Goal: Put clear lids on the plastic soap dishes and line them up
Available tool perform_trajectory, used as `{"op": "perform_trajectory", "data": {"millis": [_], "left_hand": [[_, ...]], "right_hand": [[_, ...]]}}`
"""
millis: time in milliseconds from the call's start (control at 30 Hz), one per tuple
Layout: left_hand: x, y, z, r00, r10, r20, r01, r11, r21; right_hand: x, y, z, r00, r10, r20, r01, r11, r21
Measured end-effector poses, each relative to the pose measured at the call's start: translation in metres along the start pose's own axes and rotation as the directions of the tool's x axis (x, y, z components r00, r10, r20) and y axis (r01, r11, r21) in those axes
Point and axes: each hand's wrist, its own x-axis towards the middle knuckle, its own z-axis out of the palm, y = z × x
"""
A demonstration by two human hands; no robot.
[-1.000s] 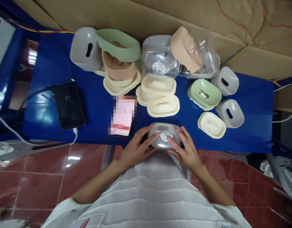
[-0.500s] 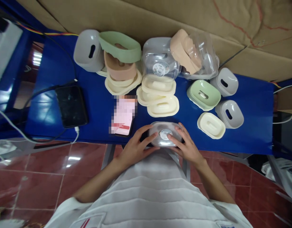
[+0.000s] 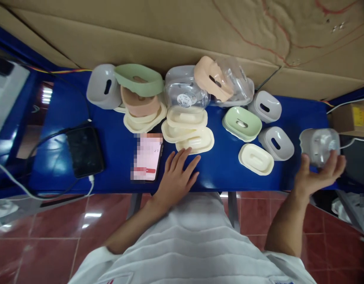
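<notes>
My left hand [image 3: 179,175] lies palm down on the blue table top with its fingers spread. Its fingertips are beside the nearest of several cream oval plastic trays [image 3: 196,142]. At the table's right end, my right hand [image 3: 318,175] has its thumb and fingers around the near side of a grey plastic box with a clear cover [image 3: 319,144]. To the left of that box stand a cream tray [image 3: 257,159], a green dish [image 3: 242,123] and two grey slotted boxes [image 3: 276,144].
Along the cardboard backing are green [image 3: 140,79] and orange slotted parts [image 3: 213,79], clear covers [image 3: 188,94] and a grey box [image 3: 101,85]. A lit phone [image 3: 148,157] and a black device [image 3: 85,152] with cables lie on the left. The table [image 3: 217,173] ends near my body.
My right hand has carried the clear-covered grey box from the front middle to the right end. The left hand has let go of it and rests flat. The view has shifted.
</notes>
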Motion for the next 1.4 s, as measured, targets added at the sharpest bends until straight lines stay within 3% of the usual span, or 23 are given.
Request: {"op": "perform_trajectory", "data": {"millis": [67,167,267,333,367,467,500,567,633,667,733,767,833,933,1067,1133,1233,1300,1400], "left_hand": [[0.001,-0.001,-0.001,0.997,-0.024,0.072,0.022,0.999,0.036],[-0.001,-0.004,-0.004,0.996,-0.018,0.091,0.014,0.999,0.041],[-0.002,-0.008,-0.005,0.997,-0.007,0.077,0.003,0.999,0.042],[-0.001,-0.01,-0.005,0.996,-0.011,0.086,0.007,0.999,0.05],[0.0,-0.01,-0.004,0.996,-0.017,0.086,0.012,0.998,0.056],[0.001,-0.007,-0.002,0.999,-0.008,0.033,0.006,0.999,0.045],[0.001,-0.004,0.0,0.999,0.034,0.011,-0.035,0.999,0.016],[0.001,0.004,0.004,0.986,0.169,0.01,-0.168,0.984,-0.057],[0.002,0.013,0.009,0.949,0.307,0.072,-0.299,0.948,-0.105],[0.002,0.017,0.012,0.93,0.35,0.109,-0.338,0.934,-0.114],[0.002,0.02,0.016,0.913,0.384,0.139,-0.369,0.922,-0.12],[0.002,0.02,0.017,0.913,0.385,0.134,-0.37,0.921,-0.123],[-0.001,0.015,0.015,0.923,0.37,0.103,-0.357,0.926,-0.121],[-0.012,0.002,0.007,0.941,0.336,0.05,-0.331,0.939,-0.091],[-0.031,-0.012,0.002,0.959,0.284,0.0,-0.283,0.953,-0.106],[-0.039,-0.016,0.004,0.967,0.249,-0.051,-0.253,0.96,-0.119],[-0.043,-0.019,0.007,0.965,0.225,-0.136,-0.24,0.966,-0.101],[-0.042,-0.022,0.004,0.961,0.251,-0.117,-0.262,0.961,-0.09],[-0.044,-0.027,-0.003,0.957,0.285,-0.051,-0.289,0.952,-0.104]], "right_hand": [[-0.01,0.011,0.008,0.991,0.072,0.109,-0.069,0.997,-0.038],[-0.02,-0.003,0.009,0.975,0.102,0.198,-0.091,0.994,-0.063],[-0.023,-0.041,-0.004,0.994,0.007,0.108,0.0,0.998,-0.067],[-0.025,-0.078,-0.018,0.982,-0.134,0.133,0.134,0.991,0.013],[-0.027,-0.099,-0.025,0.952,-0.225,0.207,0.21,0.973,0.09],[-0.037,-0.163,-0.041,0.763,-0.447,0.467,0.314,0.888,0.337],[-0.041,-0.181,-0.045,0.709,-0.5,0.498,0.309,0.854,0.418],[-0.045,-0.203,-0.047,0.657,-0.591,0.469,0.292,0.772,0.564],[-0.041,-0.204,-0.043,0.679,-0.616,0.4,0.287,0.723,0.628],[-0.037,-0.197,-0.039,0.727,-0.575,0.375,0.285,0.75,0.597],[-0.026,-0.173,-0.028,0.861,-0.38,0.337,0.228,0.882,0.412],[-0.02,-0.16,-0.023,0.906,-0.268,0.328,0.17,0.94,0.297],[-0.012,-0.137,-0.015,0.931,-0.116,0.345,0.076,0.989,0.129],[-0.017,-0.13,-0.021,0.897,-0.13,0.423,0.084,0.989,0.126],[-0.045,-0.169,-0.05,0.86,-0.262,0.439,0.124,0.94,0.319],[-0.057,-0.196,-0.061,0.812,-0.368,0.453,0.149,0.881,0.449],[-0.07,-0.233,-0.063,0.705,-0.546,0.453,0.189,0.76,0.622],[-0.074,-0.251,-0.058,0.656,-0.617,0.435,0.204,0.7,0.685],[-0.076,-0.266,-0.049,0.612,-0.665,0.428,0.247,0.675,0.695]]}}
